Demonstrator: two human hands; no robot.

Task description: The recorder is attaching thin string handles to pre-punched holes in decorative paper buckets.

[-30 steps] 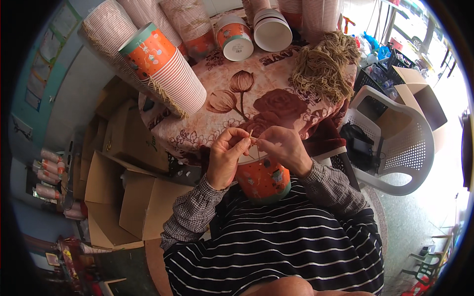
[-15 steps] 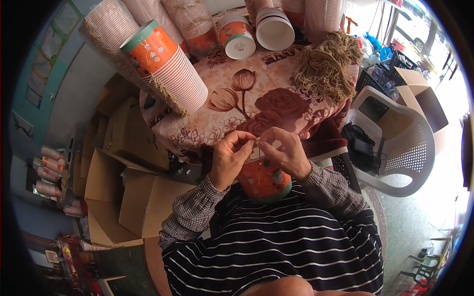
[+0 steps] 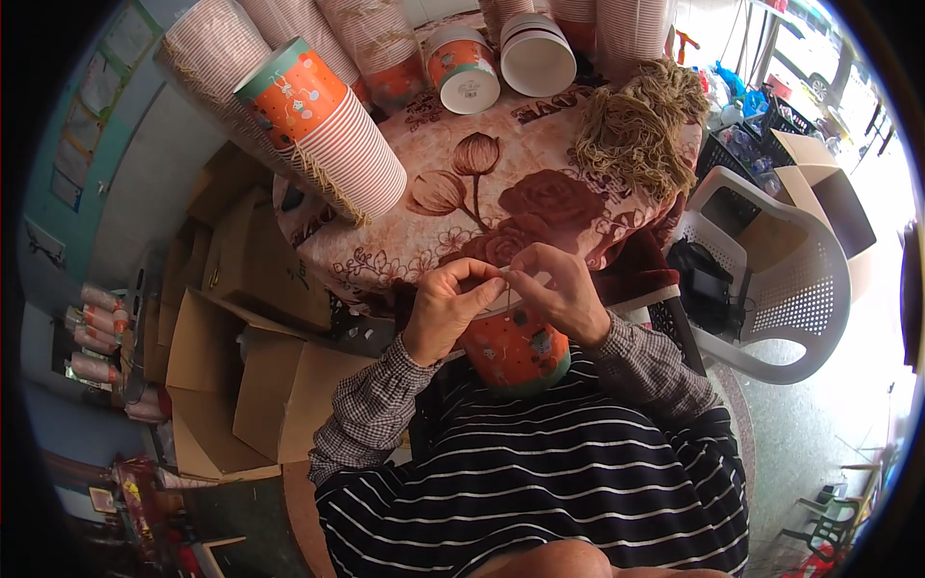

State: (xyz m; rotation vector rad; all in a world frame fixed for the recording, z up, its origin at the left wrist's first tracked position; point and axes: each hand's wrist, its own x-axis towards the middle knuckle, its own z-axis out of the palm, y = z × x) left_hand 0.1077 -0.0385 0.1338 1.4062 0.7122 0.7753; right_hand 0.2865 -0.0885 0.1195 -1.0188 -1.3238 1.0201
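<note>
An orange paper bucket (image 3: 515, 352) with a green band rests on my lap, tilted so its white rim faces the table. Over that rim my left hand (image 3: 445, 306) is closed in a pinch, thumb against forefinger. My right hand (image 3: 562, 294) pinches close beside it, the fingertips of both nearly touching. Between them a thin pale cord (image 3: 509, 292) shows, running down toward the rim; its ends are hidden by my fingers.
On the flower-patterned tablecloth (image 3: 424, 231) lie a leaning stack of striped paper buckets (image 3: 342, 144), two loose buckets and a heap of tan cords (image 3: 636, 130). Open cardboard boxes (image 3: 260, 395) stand at left. A grey plastic chair (image 3: 800, 270) holding a black bag is at right.
Both hands stay pinched together over the bucket. My left hand has shifted slightly left and down, and the bucket has turned a little.
</note>
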